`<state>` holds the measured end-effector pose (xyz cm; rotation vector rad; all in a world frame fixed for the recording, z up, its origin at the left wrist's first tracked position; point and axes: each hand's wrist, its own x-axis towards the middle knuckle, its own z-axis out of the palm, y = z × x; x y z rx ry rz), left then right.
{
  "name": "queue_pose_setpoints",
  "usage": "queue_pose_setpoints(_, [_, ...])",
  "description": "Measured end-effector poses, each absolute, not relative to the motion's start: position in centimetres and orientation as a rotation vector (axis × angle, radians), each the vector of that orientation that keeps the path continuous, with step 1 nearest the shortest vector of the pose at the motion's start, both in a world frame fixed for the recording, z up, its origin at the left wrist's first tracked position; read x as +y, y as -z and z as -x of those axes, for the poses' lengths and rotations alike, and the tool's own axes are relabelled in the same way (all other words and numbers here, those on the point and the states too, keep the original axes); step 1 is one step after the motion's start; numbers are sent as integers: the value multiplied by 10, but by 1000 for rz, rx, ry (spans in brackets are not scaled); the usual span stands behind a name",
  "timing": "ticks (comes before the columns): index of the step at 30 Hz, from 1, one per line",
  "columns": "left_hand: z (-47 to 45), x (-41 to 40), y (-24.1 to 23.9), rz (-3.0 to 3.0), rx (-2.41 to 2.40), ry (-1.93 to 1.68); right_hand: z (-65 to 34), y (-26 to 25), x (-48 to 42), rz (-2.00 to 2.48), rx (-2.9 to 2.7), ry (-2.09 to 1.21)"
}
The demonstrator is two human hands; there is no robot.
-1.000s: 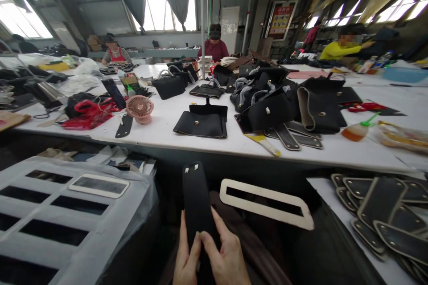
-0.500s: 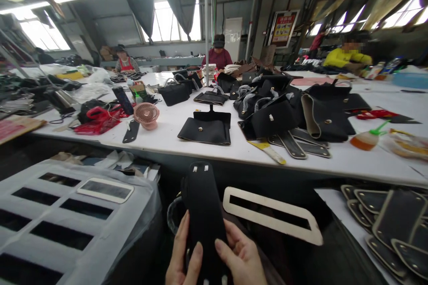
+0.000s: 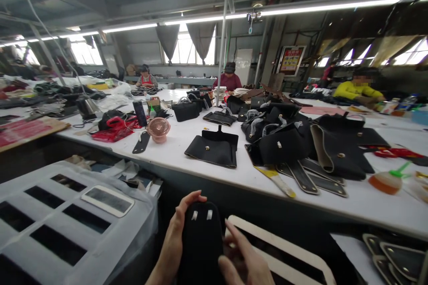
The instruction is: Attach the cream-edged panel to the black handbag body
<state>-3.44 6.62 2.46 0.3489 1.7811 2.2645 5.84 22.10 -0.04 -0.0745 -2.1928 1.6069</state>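
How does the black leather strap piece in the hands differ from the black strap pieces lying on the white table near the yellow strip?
The black leather strap piece is held up between the left hand and right hand; the black strap pieces on the white table lie flat and untouched. The held piece shows two small pale tabs near its rounded end and a plain dark face; the table pieces show lighter edging with small metal studs. Both are black, elongated, with rounded ends.
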Motion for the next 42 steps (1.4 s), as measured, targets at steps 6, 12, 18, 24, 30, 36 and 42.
queue_pose_setpoints(6, [24, 70, -29, -341, 1817, -2338, -14, -45, 227, -209, -2367, -991])
queue_pose_setpoints(12, [20, 71, -29, -354, 1813, -2319, -15, -35, 212, -230, -2124, -1069])
queue_pose_setpoints(18, [23, 73, -26, -456, 1903, -2222, -20, -35, 212, -277, -2016, -1120])
queue_pose_setpoints(24, [23, 70, -16, -562, 1945, -2165, -28, -30, 206, -349, -1899, -876])
queue_pose_setpoints(30, [21, 67, -8, -623, 2006, -2061, -33, -34, 214, -533, -1941, -592])
queue_pose_setpoints(36, [20, 68, -11, -615, 2017, -2028, -39, -36, 225, -703, -2011, -439])
queue_pose_setpoints(42, [25, 67, -17, -636, 1963, -2051, -32, -42, 223, -312, -2291, -1082])
